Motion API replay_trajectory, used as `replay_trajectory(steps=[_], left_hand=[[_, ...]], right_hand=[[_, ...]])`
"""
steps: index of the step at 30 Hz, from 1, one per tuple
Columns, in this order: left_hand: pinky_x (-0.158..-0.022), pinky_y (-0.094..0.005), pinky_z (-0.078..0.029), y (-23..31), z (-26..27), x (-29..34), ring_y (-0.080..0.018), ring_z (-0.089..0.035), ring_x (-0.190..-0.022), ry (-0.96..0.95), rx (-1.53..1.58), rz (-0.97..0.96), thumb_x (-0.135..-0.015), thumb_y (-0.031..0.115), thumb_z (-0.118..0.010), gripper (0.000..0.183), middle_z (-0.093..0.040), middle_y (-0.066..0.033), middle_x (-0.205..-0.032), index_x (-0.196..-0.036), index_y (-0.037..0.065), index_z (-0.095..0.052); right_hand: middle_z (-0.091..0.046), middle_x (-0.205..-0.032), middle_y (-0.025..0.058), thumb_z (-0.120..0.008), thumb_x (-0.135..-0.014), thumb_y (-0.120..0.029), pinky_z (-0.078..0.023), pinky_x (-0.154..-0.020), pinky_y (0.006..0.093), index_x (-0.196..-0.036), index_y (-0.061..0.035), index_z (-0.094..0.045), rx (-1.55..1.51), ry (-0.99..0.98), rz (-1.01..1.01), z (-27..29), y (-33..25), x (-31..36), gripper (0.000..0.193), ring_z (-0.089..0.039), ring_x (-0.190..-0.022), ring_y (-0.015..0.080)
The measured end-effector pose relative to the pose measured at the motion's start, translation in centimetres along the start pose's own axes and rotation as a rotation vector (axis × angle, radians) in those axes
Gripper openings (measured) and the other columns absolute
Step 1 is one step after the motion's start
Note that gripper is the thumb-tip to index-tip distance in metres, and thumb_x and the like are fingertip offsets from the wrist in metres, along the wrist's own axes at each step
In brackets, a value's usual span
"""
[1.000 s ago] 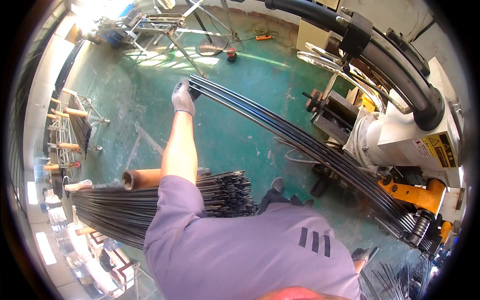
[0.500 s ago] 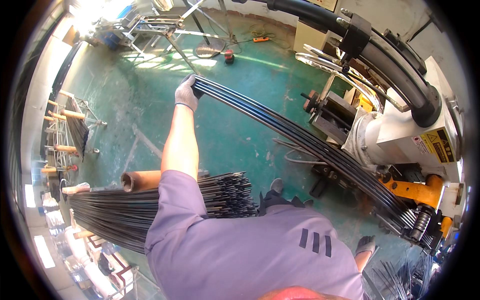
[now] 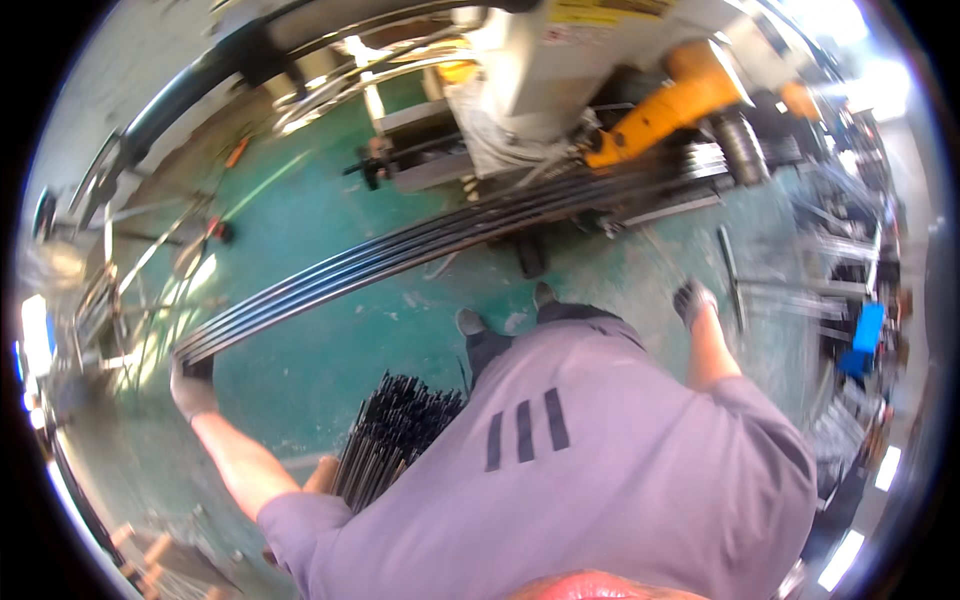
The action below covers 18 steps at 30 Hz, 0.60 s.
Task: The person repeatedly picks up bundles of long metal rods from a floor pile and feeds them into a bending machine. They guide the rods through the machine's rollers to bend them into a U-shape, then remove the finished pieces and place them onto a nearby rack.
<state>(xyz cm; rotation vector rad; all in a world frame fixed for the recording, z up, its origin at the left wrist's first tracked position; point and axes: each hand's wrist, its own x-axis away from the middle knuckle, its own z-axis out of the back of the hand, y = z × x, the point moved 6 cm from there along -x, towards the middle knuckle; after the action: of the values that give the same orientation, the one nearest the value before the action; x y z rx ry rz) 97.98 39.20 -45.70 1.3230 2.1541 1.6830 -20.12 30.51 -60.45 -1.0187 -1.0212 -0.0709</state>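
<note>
My left hand (image 3: 192, 388), in a pale work glove with a dark palm, is closed round the near-left end of several long, dark metal rods (image 3: 372, 262). The rods lie side by side and slant up to the right, with a bluish sheen on top. Their far end reaches the machine with the orange arm (image 3: 665, 108) and is blurred there. My right hand (image 3: 693, 300), gloved too, hangs away from the rods at the right. Its fingers are loosely bent and hold nothing I can see.
A thick bundle of dark rods (image 3: 395, 425) stands at my lower left, beside a brown tube (image 3: 322, 474). A grey bar (image 3: 733, 275) is near my right hand. Racks with a blue box (image 3: 868, 327) line the right side. A red object (image 3: 221, 230) sits on the green floor.
My view has turned right, so the machine now appears at the top. My left hand still grips the rods, now at the left. My right arm shows more fully, out to the side.
</note>
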Motion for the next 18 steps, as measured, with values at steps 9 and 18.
replay_trajectory(steps=[9, 18], left_hand=[[-0.129, -0.0557, -0.028, -4.9, -0.5, 2.0, -0.0363, -0.034, -0.157, 0.06, 0.317, -0.143, -0.114, 0.04, -0.032, 0.061, -0.031, -0.0163, -0.173, -0.166, 0.008, -0.03], [-0.127, -0.0632, -0.03, -33.9, -19.5, 13.4, -0.042, -0.038, -0.154, 0.373, 0.46, 0.174, -0.113, 0.046, -0.043, 0.066, -0.044, -0.0189, -0.165, -0.161, 0.002, -0.036]], right_hand=[[-0.067, -0.085, 0.0037, -0.068, -0.105, -0.04, -0.059, -0.07, 0.0389, -0.108, -0.01, -0.063, 0.209, -0.134, 0.005, -3.8, -4.3, -1.8, 0.031, -0.067, -0.073, 0.0226], [-0.07, -0.086, 0.0076, -0.071, -0.102, -0.041, -0.061, -0.073, 0.0437, -0.111, -0.008, -0.068, 0.298, -0.084, -0.129, -0.5, -5.7, -13.3, 0.035, -0.07, -0.074, 0.0249]])
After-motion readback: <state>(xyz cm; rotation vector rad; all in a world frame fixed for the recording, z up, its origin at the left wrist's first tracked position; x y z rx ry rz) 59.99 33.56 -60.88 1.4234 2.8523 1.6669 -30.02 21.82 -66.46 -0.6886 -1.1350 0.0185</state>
